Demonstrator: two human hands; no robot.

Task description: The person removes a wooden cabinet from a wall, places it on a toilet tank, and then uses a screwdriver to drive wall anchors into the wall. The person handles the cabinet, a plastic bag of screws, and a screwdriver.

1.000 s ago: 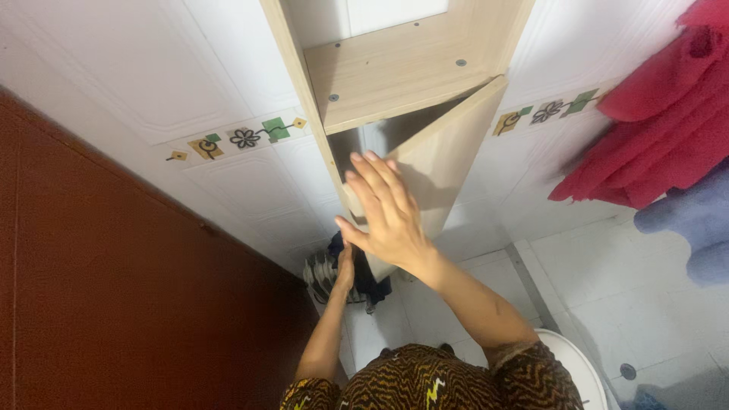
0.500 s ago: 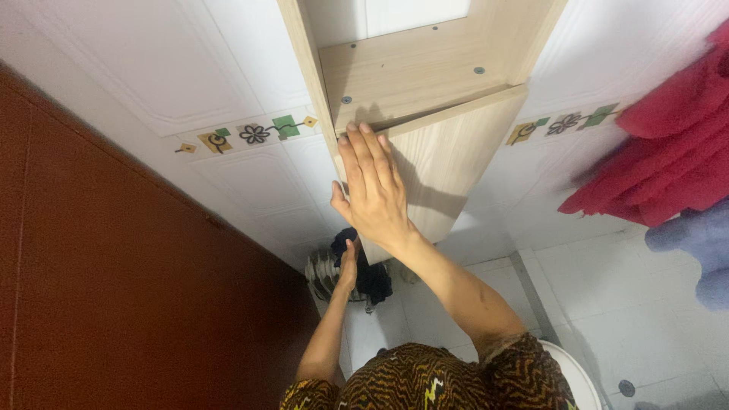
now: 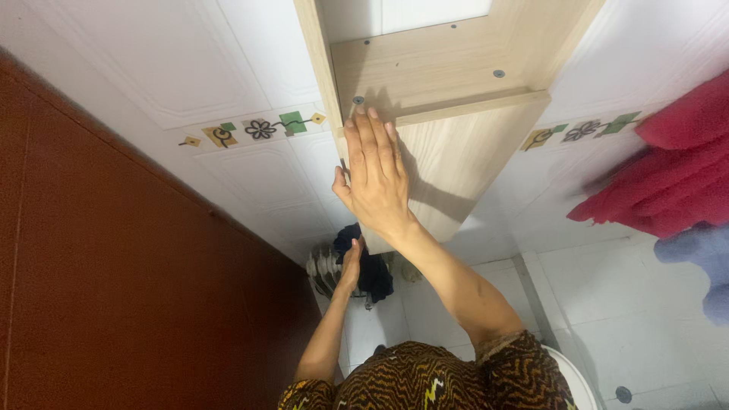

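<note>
- The right hand (image 3: 376,178) lies flat against the cabinet door (image 3: 448,163), fingers straight and close together, gripping nothing; the fingertips reach up to the door's top edge, next to a screw in the frame.
- The cabinet door is a pale wooden panel hanging on the wooden cabinet (image 3: 425,64) fixed to the tiled wall (image 3: 190,68). Its long axis runs down from the cabinet's shelf board towards the floor, and the palm sits on its left half, close to the frame's upright.
- The left hand (image 3: 351,262) is lower, just under the door's bottom edge, and touches a dark cloth (image 3: 372,269). I cannot tell whether its fingers are closed on the cloth or only rest against it.
- The right hand is plainly the one on the door; the left is below and apart from it.
- Behind the dark cloth a ribbed grey thing shows, too hidden to name.
- A red towel (image 3: 668,175) and a blue towel (image 3: 702,262) hang at the right, well apart from both hands.
- A dark red door (image 3: 114,288) fills the left side.
- Nothing stands between the right hand and the cabinet door.
</note>
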